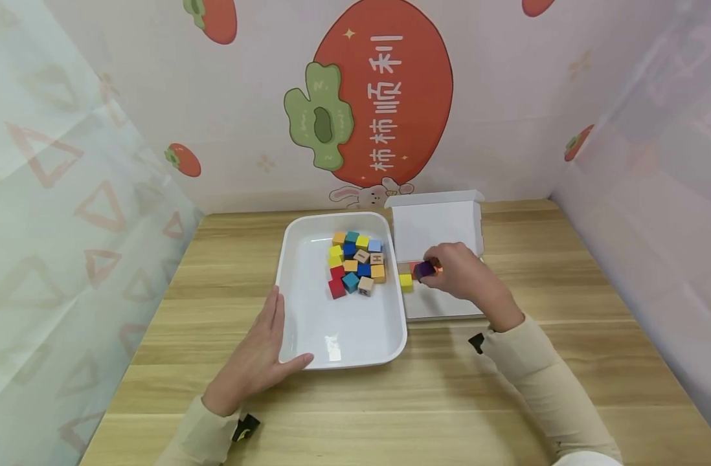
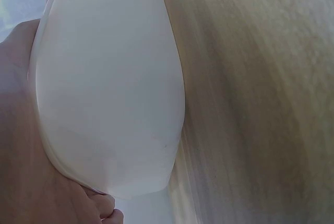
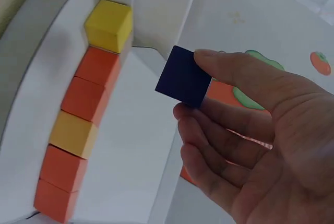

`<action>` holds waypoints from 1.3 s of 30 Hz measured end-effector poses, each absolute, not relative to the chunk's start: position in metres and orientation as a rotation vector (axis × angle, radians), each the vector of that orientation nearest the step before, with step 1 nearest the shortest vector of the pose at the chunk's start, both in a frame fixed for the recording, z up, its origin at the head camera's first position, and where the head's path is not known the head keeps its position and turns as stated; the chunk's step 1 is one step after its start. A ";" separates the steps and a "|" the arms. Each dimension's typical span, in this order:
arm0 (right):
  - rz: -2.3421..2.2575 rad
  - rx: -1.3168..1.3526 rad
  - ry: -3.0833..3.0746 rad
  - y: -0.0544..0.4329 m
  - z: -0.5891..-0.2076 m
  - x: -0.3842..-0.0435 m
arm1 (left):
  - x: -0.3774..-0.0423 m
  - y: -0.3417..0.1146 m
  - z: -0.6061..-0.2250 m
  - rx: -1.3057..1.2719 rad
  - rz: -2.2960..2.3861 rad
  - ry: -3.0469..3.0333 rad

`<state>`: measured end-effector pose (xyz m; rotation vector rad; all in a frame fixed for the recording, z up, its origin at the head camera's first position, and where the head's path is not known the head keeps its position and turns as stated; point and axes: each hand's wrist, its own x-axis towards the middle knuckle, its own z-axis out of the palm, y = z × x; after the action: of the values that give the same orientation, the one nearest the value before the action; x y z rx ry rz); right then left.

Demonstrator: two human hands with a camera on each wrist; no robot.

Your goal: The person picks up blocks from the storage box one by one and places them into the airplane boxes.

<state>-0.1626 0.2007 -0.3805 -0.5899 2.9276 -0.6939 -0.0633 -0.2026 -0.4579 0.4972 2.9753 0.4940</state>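
My right hand (image 1: 462,275) pinches a dark purple-blue cube (image 3: 183,78) between thumb and fingers, held over a shallow white box (image 1: 451,305). Inside the box, the right wrist view shows cubes lined up along one wall: a yellow cube (image 3: 108,24) at one end, then several orange-red cubes (image 3: 83,98) with a light orange cube (image 3: 74,133) among them. My left hand (image 1: 256,359) rests at the near left corner of a white tray (image 1: 309,327), fingers straight along its side and thumb at the front rim. Several coloured cubes (image 1: 364,270) lie in the tray, some bearing letters.
The box's raised lid (image 1: 437,230) leans back behind the right hand. The tray stands directly left of the box, both on a wooden table (image 1: 379,421). Patterned cloth walls (image 1: 239,129) enclose the table at the back and sides.
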 end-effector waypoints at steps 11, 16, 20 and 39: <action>-0.631 -0.392 2.998 0.195 -0.428 -0.164 | -0.064 -0.204 -0.458 0.498 0.491 2.976; -0.594 -0.356 3.040 0.187 -0.439 -0.163 | -0.064 -0.203 -0.460 0.498 0.485 2.973; -0.584 -0.349 3.054 0.183 -0.442 -0.164 | -0.064 -0.204 -0.460 0.499 0.484 2.973; -0.359 -0.405 3.122 0.178 -0.435 -0.164 | -0.064 -0.204 -0.459 0.508 0.492 2.983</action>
<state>-0.1644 0.1780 -0.4355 -0.4046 3.1215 -0.3590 -0.0638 -0.2044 -0.4594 0.5082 2.9828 0.4923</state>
